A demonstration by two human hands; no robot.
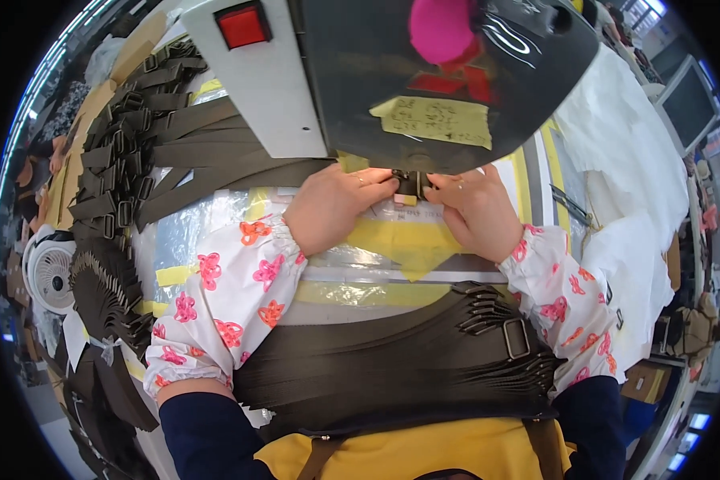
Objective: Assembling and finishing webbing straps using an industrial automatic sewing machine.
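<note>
"What's nearest?"
"A stack of dark straps (360, 364), lower centre of the frame, with a metal buckle (517, 339) at its right end."
"And the hands?"
"Beyond it, left hand (328, 210) and right hand (482, 212) flank a small dark buckled piece (412, 184), upper centre, beneath the dark grey machine head (352, 88). Whether either grip is clamped on it, I can't tell."
"Farther?"
"More buckled straps (208, 152) across the tabletop (328, 314), upper left."
</note>
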